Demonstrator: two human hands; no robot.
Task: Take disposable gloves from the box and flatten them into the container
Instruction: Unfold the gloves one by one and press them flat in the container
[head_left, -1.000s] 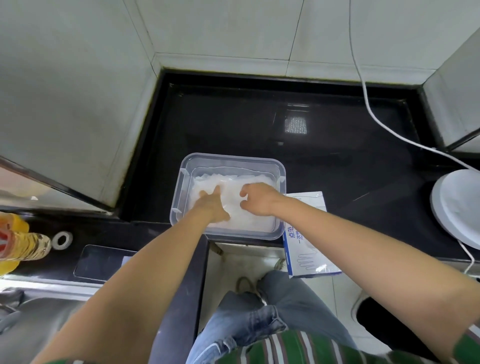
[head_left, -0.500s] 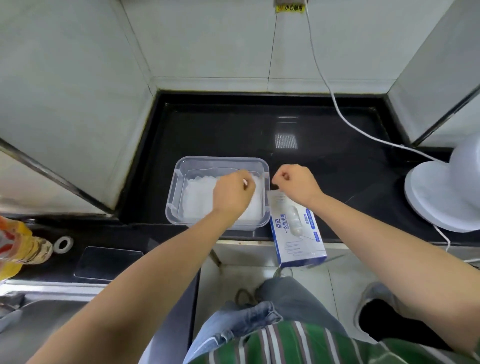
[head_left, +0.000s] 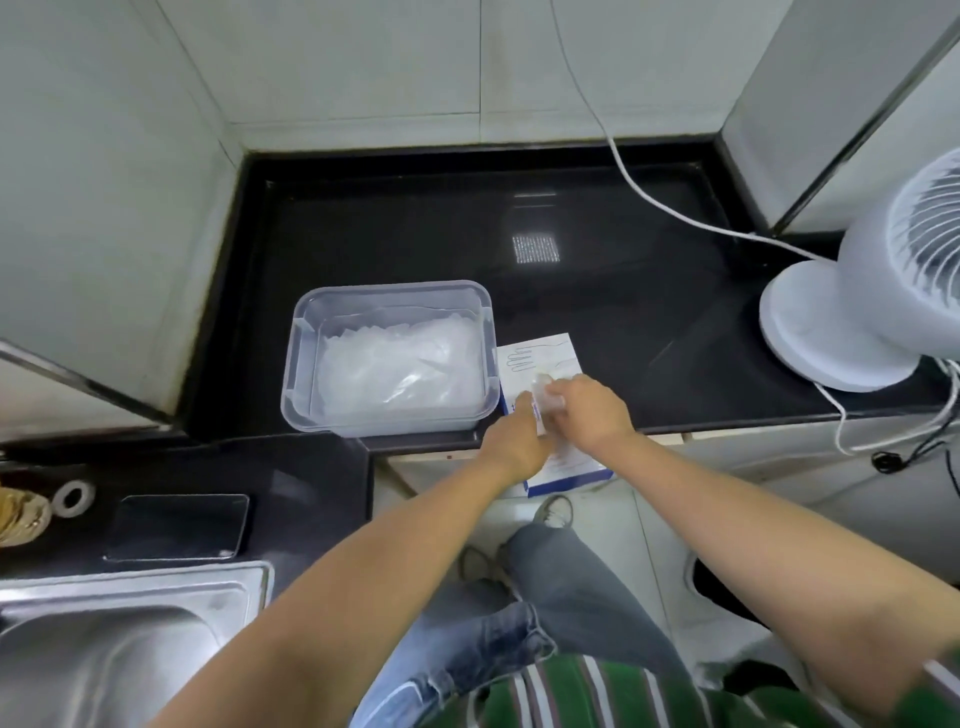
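1. Both hands have left the clear container (head_left: 389, 289) and met over the glove box (head_left: 540, 356), just beside it at its 3 o'clock.
2. The right hand (head_left: 592, 410) has curled fingers and pinches a translucent glove (head_left: 543, 397) at the box opening. The left hand (head_left: 514, 441) lies on the box's near end, its grasp too blurred to tell.
3. A fresh pull is probably starting. The flattened gloves (head_left: 400, 369) lie in the container.
4. Half a second ago the left hand hovered over the container's 3 o'clock rim.

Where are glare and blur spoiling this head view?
Head view: a bright grid-shaped glare patch on the black countertop behind the container; left hand and right hand over the glove box are motion-blurred, so their grip is unclear; wide-angle distortion bows the tiled wall.
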